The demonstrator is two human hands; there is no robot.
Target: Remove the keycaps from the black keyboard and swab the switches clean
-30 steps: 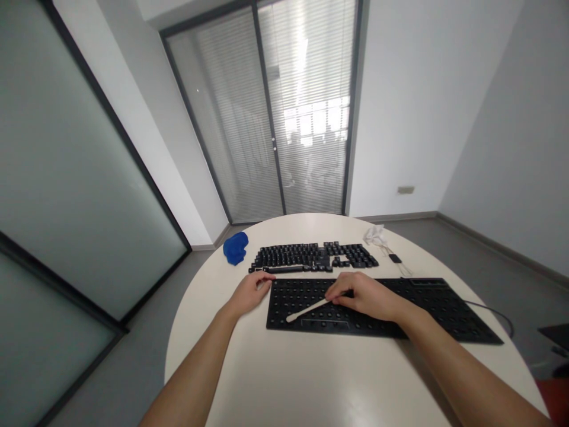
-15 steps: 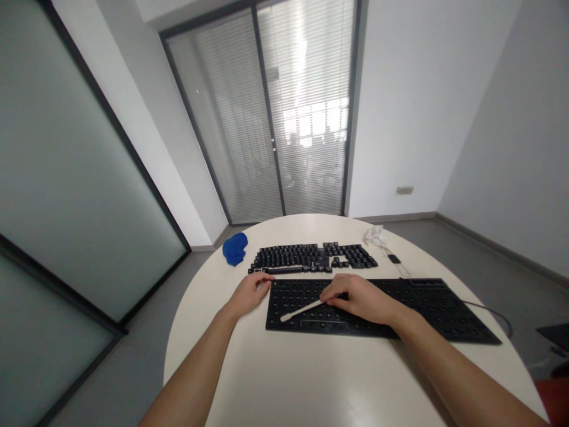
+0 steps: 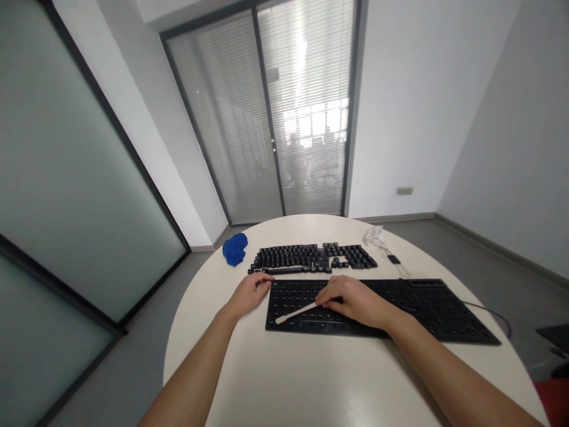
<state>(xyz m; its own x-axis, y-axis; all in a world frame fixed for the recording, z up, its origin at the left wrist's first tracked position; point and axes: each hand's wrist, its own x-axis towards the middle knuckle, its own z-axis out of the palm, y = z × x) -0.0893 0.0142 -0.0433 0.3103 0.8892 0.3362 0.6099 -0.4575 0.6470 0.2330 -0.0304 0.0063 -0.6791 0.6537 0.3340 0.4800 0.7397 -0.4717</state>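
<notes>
A black keyboard with its keycaps off lies flat on the round table, its rows of bare key switches showing. My right hand is closed around a thin white stick with a wider end, like a swab or small brush. The stick points left, its wide end at the lower left rows of the keyboard. My left hand grips the keyboard's upper left corner with thumb and forefinger; its other fingers curl under and are partly hidden.
Loose black keycaps stand in rows behind the keyboard on the pale table. A blue cloth-like piece lies at the back left. A crumpled white tissue and a small black piece with a cord lie at the back right. A cable runs off right.
My right hand has shifted slightly to the left with the white stick, whose wide end is now a little nearer the keyboard's left edge. My left hand stays in place.
</notes>
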